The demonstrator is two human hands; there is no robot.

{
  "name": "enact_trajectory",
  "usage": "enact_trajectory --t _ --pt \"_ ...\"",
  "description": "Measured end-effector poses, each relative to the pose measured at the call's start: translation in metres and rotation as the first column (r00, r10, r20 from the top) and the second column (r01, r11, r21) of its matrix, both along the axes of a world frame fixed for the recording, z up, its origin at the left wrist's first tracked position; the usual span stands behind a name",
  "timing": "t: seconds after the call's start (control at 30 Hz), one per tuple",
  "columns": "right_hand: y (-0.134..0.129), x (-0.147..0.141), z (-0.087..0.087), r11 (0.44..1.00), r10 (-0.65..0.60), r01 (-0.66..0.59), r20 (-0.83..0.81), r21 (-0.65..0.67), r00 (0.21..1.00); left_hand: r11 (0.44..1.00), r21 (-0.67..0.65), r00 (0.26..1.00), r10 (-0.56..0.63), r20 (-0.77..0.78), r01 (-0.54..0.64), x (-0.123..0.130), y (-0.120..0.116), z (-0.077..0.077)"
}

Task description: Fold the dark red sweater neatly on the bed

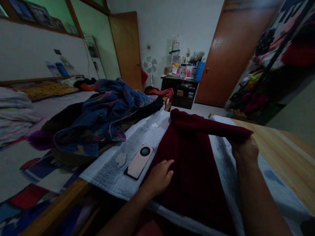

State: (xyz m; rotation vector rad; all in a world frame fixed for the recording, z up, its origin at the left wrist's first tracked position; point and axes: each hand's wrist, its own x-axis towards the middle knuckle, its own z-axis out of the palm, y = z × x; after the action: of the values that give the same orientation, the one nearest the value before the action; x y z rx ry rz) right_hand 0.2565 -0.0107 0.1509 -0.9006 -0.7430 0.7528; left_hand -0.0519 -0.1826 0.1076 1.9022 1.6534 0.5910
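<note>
And here we are at the maroon garment point(192, 164), laid out lengthwise over the pale quilted cloth point(105, 175), with the smartphone point(139, 162) just beside it on the left and the wooden tabletop point(278, 144) off to the right! The right hand point(246, 149) has its fingers closed around the right end of the garment's far strip, perhaps a sleeve, and that grip seems to keep the strip stretched out sideways. Over on the near left, the left hand point(161, 175) grasps nothing, fingers loosely spread above the garment's left part, maybe to steady it; whether the palm presses down, I cannot tell. The cloth underneath probably serves as padding, and the phone lies camera side up, likely parked out of the way.

Now the count: two hands, one maroon garment, one quilted cloth, one phone. Far left, one floral denim jacket point(98, 114) tops a heap of darker clothes too tangled to number. At the far end, one electric fan point(150, 65) and two wooden doors point(126, 52)
</note>
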Motion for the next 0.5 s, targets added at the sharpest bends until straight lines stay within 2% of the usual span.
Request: enact_trajectory --t 0.1,0.23,0.37,0.5 --pt "-0.003 0.018 -0.006 0.991 -0.133 0.133 -0.115 -0.012 0.984 0.998 -0.035 0.998 -0.060 -0.013 0.059 0.012 -0.002 -0.010" --pt "-0.003 0.032 -0.023 0.983 -0.176 0.161 -0.184 -0.093 0.967 0.990 -0.094 0.991 -0.113 -0.067 0.106 0.018 -0.001 -0.027" --pt "-0.003 0.035 -0.040 0.985 -0.121 0.095 -0.177 -0.147 0.977 0.983 -0.125 0.986 -0.147 -0.076 0.137 0.017 0.002 -0.030" --pt "-0.006 0.028 -0.038 0.988 -0.003 -0.013 -0.104 -0.152 0.995 0.989 -0.094 0.992 -0.120 -0.024 0.118 0.014 0.004 -0.023"
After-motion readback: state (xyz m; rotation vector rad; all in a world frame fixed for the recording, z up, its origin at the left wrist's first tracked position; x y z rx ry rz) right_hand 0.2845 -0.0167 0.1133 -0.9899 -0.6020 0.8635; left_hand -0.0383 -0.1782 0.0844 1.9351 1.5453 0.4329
